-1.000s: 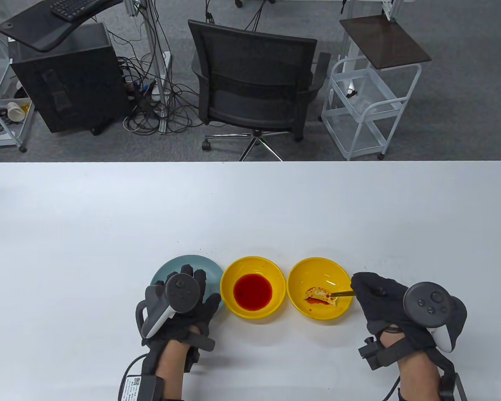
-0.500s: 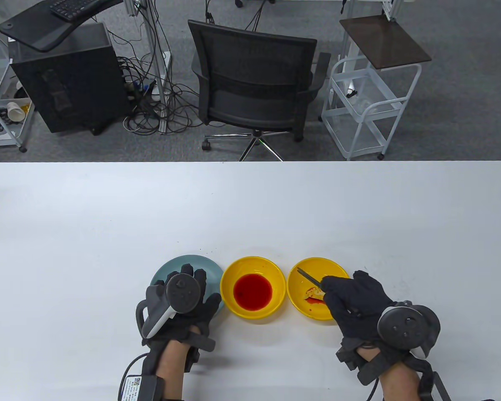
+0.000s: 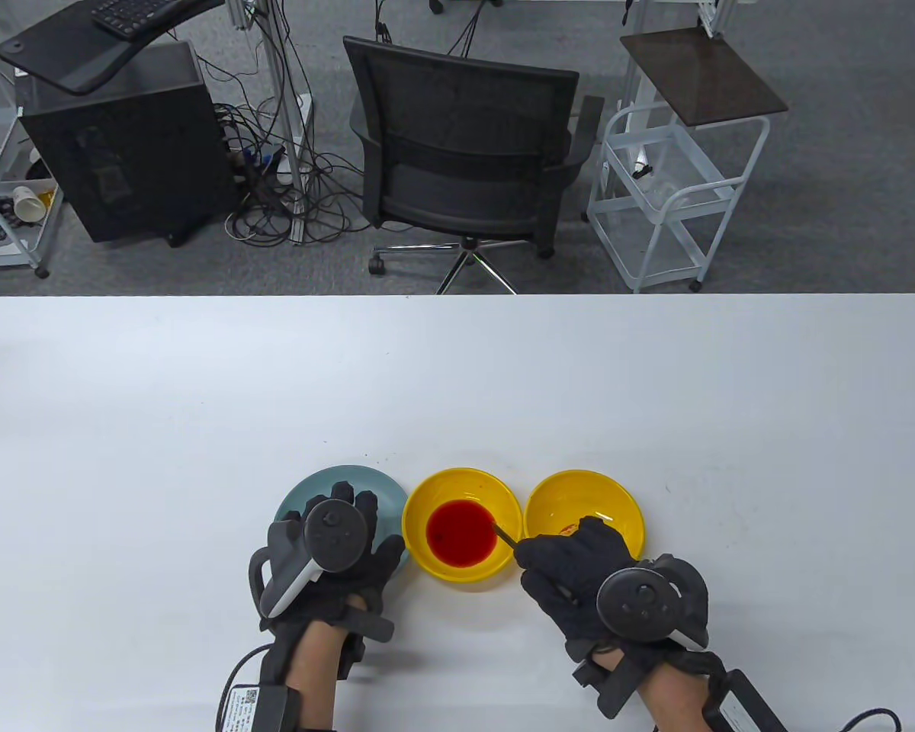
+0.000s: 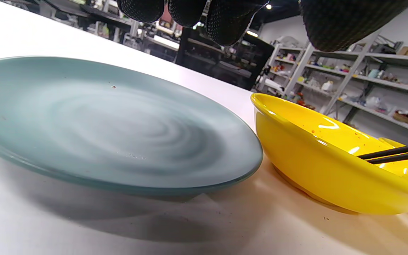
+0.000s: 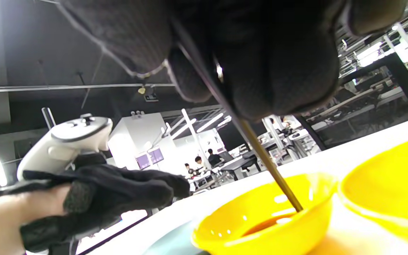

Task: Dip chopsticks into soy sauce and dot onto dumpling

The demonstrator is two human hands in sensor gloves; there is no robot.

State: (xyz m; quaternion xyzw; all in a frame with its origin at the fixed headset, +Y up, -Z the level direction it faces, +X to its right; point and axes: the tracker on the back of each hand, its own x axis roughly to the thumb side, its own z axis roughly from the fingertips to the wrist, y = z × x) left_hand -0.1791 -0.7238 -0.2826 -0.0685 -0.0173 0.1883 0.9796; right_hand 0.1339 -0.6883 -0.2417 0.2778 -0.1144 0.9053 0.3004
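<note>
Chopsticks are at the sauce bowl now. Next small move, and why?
Probably lift the chopsticks and carry them right to the dumpling bowl. The right hand holds them with tips at the red sauce in the middle bowl, apparently dipped in the right wrist view, so dotting comes next.

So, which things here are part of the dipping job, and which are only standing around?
Part of the job:
- thin dark chopsticks, held by right hand
- yellow bowl of red sauce
- yellow bowl with the dumpling

Not in use:
- grey-blue round plate, under left hand
- black office chair
- white wire cart
</note>
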